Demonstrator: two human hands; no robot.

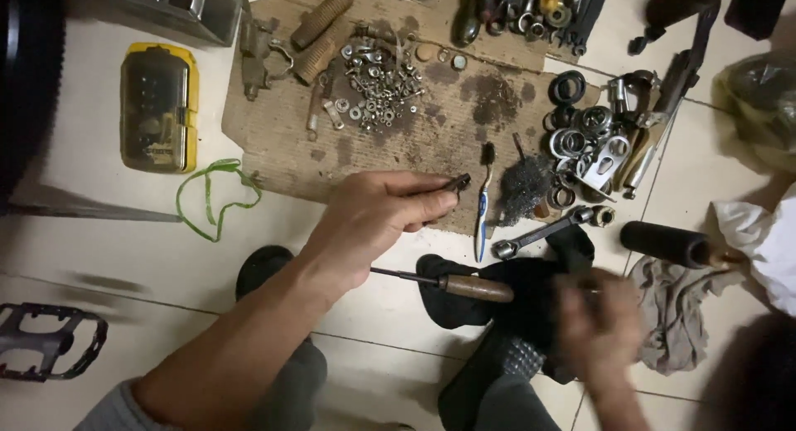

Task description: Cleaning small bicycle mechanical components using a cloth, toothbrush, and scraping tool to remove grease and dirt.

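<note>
- Fingers [423, 200] of left hand [377, 219] clamped on a small dark metal part [457, 182], over the cardboard sheet's [274, 149] near edge.
- Best gripped firmly, wrist steady.
- Long axis level, tip toward the toothbrush [483, 203].
- Right hand [599, 327] blurred on black cloth [531, 294]; grip unclear.

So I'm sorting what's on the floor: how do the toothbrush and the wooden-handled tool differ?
The toothbrush has a blue-and-white plastic handle; the wooden-handled tool has a brown handle and a thin metal shaft. The toothbrush lies nearly upright in the picture, half on the cardboard; the tool lies crosswise on the tiles, partly under the left hand. Both are long, slim and unheld.
</note>
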